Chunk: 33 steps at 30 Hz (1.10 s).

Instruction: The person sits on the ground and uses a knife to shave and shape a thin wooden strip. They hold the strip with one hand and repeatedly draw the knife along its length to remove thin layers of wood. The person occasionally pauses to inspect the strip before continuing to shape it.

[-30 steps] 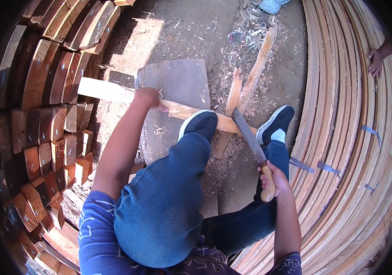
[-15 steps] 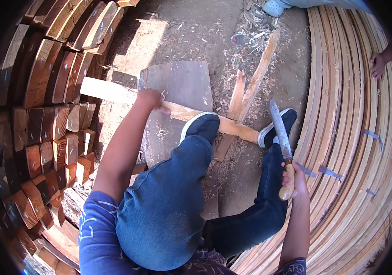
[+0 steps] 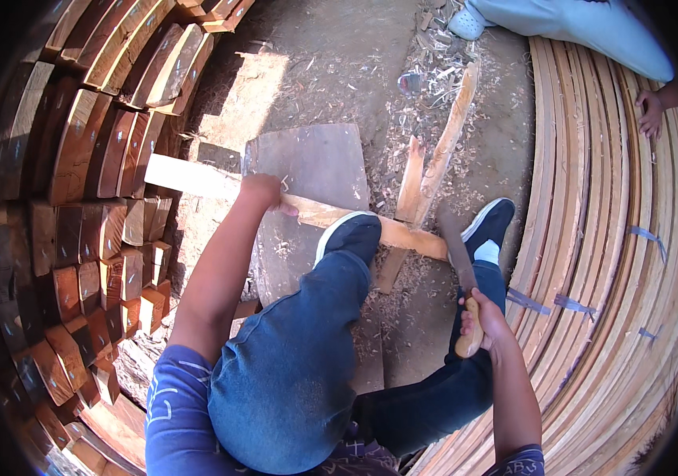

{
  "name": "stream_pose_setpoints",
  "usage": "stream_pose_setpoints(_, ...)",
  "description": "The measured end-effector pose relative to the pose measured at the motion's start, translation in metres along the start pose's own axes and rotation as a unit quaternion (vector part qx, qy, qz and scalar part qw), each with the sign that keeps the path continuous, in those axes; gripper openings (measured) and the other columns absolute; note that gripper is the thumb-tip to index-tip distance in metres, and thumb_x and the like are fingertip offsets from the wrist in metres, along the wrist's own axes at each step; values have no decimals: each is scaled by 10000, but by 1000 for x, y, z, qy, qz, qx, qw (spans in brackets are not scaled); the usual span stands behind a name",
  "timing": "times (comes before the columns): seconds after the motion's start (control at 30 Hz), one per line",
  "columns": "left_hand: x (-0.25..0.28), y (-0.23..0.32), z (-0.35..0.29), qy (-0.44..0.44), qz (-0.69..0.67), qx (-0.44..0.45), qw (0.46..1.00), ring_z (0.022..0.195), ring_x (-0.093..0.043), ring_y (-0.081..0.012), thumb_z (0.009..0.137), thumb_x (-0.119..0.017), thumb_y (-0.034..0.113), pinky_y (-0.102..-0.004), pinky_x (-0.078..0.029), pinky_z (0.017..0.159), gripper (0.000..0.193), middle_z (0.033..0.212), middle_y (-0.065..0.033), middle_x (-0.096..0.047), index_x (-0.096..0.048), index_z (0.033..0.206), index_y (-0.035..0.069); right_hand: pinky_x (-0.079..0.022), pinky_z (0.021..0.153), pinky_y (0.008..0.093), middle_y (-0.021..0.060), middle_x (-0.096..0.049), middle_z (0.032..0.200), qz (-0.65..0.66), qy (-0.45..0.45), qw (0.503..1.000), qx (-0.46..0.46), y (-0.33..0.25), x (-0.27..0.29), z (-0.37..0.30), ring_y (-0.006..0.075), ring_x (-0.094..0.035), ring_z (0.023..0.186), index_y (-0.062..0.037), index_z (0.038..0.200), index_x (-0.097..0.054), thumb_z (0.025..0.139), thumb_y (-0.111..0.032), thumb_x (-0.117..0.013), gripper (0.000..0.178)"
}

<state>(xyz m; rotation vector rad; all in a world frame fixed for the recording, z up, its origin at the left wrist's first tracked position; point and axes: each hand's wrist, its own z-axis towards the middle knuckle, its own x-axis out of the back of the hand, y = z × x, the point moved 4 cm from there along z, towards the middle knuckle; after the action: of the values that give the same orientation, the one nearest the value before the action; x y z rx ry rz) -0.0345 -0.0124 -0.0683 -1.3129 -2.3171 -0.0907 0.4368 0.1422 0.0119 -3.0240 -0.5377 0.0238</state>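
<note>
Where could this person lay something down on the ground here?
The barest patch is the brown dirt ground at the top, between the dark stacked wood blocks and the scattered pale wood shavings. The flat grey stone slab is partly free above the long pale wooden plank. Around the shoes and the curved pale board stack it is crowded.

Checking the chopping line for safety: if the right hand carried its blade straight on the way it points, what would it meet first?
Probably the pale wooden slat pinned under the left shoe; the blade in the right hand points up at its end, beside the right shoe, though depth is unclear.
</note>
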Motion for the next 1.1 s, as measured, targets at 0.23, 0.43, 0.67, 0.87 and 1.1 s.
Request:
stream_pose_setpoints(0.23, 2, -1, -1, 16, 3, 1, 1000, 1045, -653, -280, 574, -739, 737, -395, -516, 874, 849, 1082, -96, -695, -680, 1099, 72, -375, 422, 270, -6, -400, 580, 111, -57, 992, 8, -5, 26, 5, 105, -377, 413, -52, 1018, -517, 989, -448, -435, 405)
stream_pose_setpoints(0.43, -2, -4, 1, 34, 2, -15, 999, 1005, -664, -302, 581, -725, 747, -399, -520, 855, 860, 1034, -134, -699, -687, 1054, 29, -378, 426, 274, 0, -407, 588, -22, -108, 988, -105, 11, 7, -16, 111, -382, 422, -59, 1024, -514, 991, -458, -433, 408)
stream_pose_setpoints(0.67, -4, -5, 3, 6, 5, 3, 1000, 1039, -657, -271, 562, -737, 744, -383, -521, 866, 860, 1068, -96, -700, -683, 1101, 76, -389, 438, 273, -18, -374, 584, 9, -22, 1000, -4, 4, -2, -5, 97, -385, 451, -54, 1042, -515, 985, -466, -445, 422)
stream_pose_setpoints(0.87, 2, 3, -5, 12, 16, -1, 1000, 1052, -652, -270, 591, -738, 726, -388, -519, 869, 843, 1103, -99, -690, -670, 1133, 84, -375, 420, 234, -23, -411, 585, 50, -114, 992, -22, -5, 24, -5, 63, -365, 414, -73, 1035, -523, 999, -459, -410, 404)
stream_pose_setpoints(1.1, 1, 0, 2, 18, 25, -7, 1000, 1049, -653, -274, 604, -720, 735, -390, -519, 867, 836, 1093, -101, -693, -676, 1107, 70, -400, 428, 286, 8, -419, 584, -79, -78, 989, -95, 12, 5, -19, 123, -407, 424, -52, 1003, -519, 1005, -435, -412, 398)
